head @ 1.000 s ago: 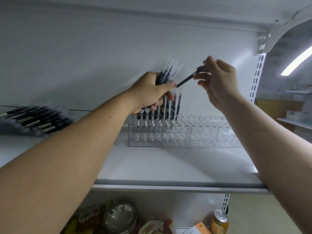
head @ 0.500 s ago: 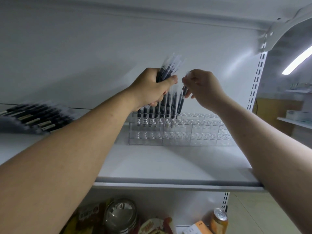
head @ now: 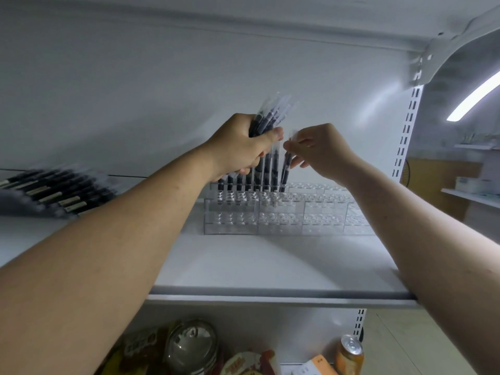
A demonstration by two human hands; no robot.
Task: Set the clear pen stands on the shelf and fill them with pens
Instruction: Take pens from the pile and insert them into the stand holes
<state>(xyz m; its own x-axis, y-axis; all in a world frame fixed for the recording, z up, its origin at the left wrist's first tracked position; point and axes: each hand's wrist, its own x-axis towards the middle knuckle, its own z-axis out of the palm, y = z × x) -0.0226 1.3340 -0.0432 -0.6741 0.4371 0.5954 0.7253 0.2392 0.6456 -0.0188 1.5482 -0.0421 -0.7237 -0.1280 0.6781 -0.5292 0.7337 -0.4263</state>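
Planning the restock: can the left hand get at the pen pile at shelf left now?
Probably yes: open shelf lies between left hand and pen pile. But it grips a pen bundle.

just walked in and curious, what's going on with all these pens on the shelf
A person is stocking the clear pen stands on the white shelf. The left hand grips a bundle of wrapped pens, while the right hand pinches a single pen with its lower end at the back row, beside pens already standing there. The front rows hold none yet. A pile of pens lies at the shelf's left.
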